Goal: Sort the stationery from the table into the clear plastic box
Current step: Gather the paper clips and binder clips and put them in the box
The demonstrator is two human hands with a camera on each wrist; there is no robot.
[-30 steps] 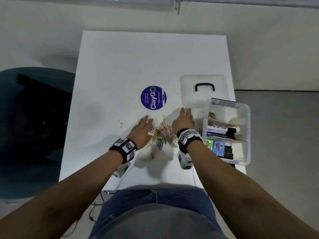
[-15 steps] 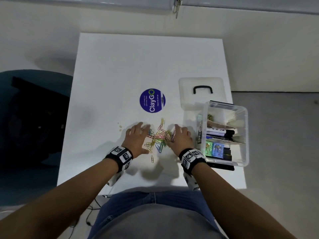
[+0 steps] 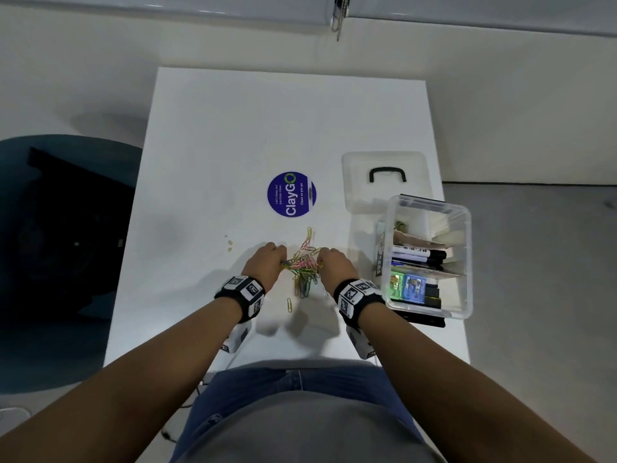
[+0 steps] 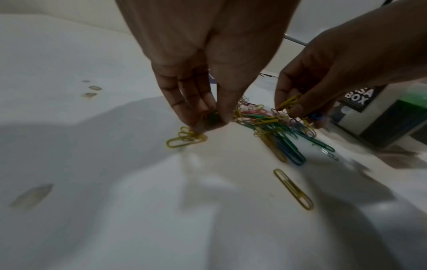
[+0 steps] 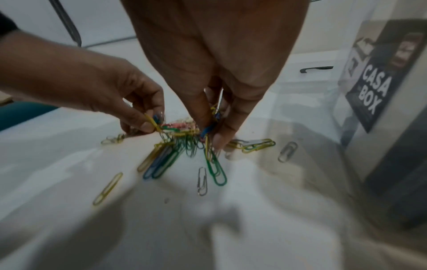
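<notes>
A heap of coloured paper clips (image 3: 304, 265) (image 4: 265, 120) (image 5: 180, 138) lies on the white table (image 3: 233, 128) between my two hands. My left hand (image 3: 267, 262) (image 4: 208, 117) pinches a few clips at the heap's left side, fingers curled. On the right side my right hand (image 3: 334, 264) (image 5: 212, 131) pinches another bunch of clips. A single yellow clip (image 3: 289, 305) (image 4: 293, 189) (image 5: 107, 189) lies apart, nearer to me. The clear plastic box (image 3: 465, 262) stands to the right, holding markers and small packets.
The box's clear lid (image 3: 384, 177) with a black handle lies behind the box. A round blue ClayGo sticker (image 3: 291, 194) is on the table beyond the clips. Small stains (image 3: 229, 242) mark the table to the left. A dark chair (image 3: 60, 245) stands left of the table.
Both hands drew back toward me, raking the clips into a tighter heap. Their flat fingers have curled and now pinch clips at either side.
</notes>
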